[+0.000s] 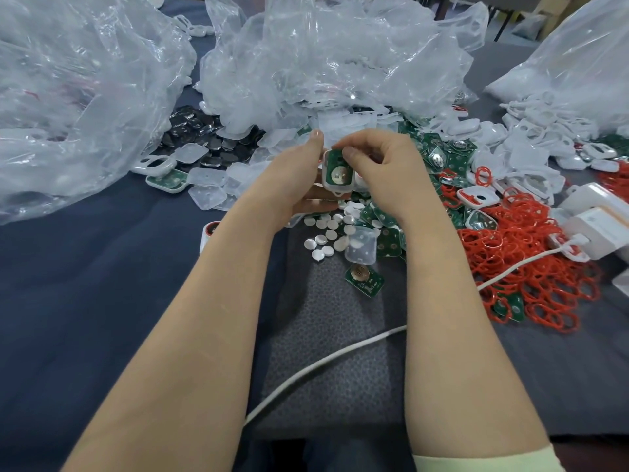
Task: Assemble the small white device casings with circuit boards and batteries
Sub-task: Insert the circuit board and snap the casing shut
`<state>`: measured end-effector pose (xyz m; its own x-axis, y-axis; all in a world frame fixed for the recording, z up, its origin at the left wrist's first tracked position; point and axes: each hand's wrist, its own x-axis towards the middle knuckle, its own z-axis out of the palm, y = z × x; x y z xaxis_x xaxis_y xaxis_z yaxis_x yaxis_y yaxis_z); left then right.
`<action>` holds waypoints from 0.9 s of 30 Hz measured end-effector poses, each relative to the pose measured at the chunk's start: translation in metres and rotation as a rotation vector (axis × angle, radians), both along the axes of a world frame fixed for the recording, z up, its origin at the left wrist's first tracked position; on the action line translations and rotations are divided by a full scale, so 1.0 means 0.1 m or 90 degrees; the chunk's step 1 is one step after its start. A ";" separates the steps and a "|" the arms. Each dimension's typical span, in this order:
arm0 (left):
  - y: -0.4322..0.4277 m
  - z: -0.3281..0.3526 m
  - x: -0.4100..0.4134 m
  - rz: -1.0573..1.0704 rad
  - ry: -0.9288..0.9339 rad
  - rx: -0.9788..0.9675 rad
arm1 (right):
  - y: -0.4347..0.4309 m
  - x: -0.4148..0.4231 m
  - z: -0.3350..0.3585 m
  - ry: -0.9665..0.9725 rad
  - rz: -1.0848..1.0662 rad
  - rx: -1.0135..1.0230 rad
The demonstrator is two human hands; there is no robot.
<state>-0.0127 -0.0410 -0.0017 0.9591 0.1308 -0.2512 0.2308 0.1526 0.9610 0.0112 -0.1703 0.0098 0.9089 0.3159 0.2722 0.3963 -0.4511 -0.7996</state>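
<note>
Open room: dark-blue cloth counter bare at 8 o'clock; parts heaps from 10 to 3. Both grips pinch small white casing holding green board, between left hand and right hand.

A white casing is tilting open-side up, a green circuit board sitting inside with a round metallic disc at its middle. Just below the casing, silver coin batteries are lying scattered; farther below, a loose board is lying flat.
</note>
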 end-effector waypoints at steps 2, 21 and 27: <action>0.00 0.00 0.00 0.000 0.000 -0.001 | 0.00 0.00 0.00 0.000 0.000 -0.002; 0.00 0.02 -0.04 -0.014 -0.037 0.047 | 0.04 0.05 -0.06 -0.041 -0.046 -0.029; 0.01 0.01 -0.05 -0.017 -0.038 0.060 | 0.05 0.06 -0.08 -0.042 -0.050 -0.029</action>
